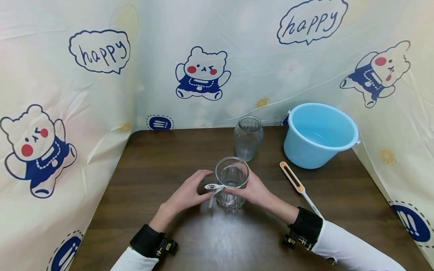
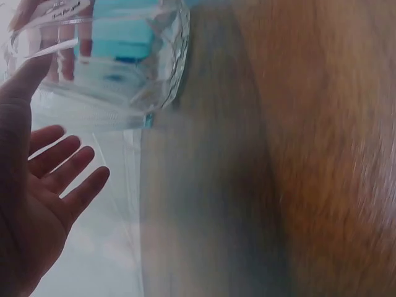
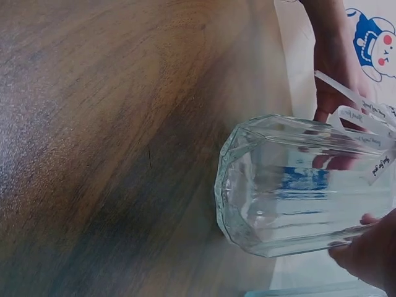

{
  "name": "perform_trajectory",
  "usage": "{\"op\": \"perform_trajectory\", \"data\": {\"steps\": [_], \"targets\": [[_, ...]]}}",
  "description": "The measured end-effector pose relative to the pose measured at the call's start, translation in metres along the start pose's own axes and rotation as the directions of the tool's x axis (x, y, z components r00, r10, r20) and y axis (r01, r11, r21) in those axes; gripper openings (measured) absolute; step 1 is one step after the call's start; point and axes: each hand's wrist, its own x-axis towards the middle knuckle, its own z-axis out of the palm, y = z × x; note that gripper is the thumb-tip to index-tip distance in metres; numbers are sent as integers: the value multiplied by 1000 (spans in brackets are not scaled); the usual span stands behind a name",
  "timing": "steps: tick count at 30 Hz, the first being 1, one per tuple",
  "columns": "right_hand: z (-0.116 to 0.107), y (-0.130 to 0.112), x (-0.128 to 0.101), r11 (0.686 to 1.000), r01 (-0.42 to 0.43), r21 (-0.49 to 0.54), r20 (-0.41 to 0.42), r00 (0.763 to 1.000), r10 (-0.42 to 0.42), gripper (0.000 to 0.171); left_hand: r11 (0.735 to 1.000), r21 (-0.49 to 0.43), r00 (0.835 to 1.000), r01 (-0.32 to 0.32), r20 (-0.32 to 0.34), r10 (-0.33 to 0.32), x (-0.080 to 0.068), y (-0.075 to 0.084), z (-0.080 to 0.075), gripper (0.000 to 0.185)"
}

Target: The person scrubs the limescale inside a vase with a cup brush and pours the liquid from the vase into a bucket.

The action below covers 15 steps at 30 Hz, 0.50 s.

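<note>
A clear glass vase stands upright in front of me, with a white printed ribbon tied in a bow round its neck. My right hand grips the vase from the right, its thumb across the front below the rim and its fingers partly hidden behind the glass. On the other side is my left hand, fingers spread and thumb tip close to the hanging ribbon end. The left wrist view shows that hand's fingers apart and holding nothing. Seen from the right wrist, the faceted base is close over the table.
A second glass vase stands just behind the first. At the back right is a light blue bucket with a handle. A long white handle with an orange inset lies on the brown table, its near end hidden by my right arm.
</note>
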Motion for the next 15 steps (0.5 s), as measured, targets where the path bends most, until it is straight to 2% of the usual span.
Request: {"op": "perform_trajectory", "data": {"steps": [7, 12, 15], "targets": [[-6, 0, -7, 999, -44, 15, 24, 999, 44, 94, 991, -131, 999, 34, -12, -35, 5, 10, 15, 72], [-20, 4, -13, 993, 63, 97, 19, 998, -65, 91, 979, -201, 997, 27, -59, -40, 11, 17, 27, 76], [-27, 4, -14, 988, 118, 103, 9, 993, -120, 88, 973, -230, 993, 17, -106, -43, 14, 19, 33, 80]]}}
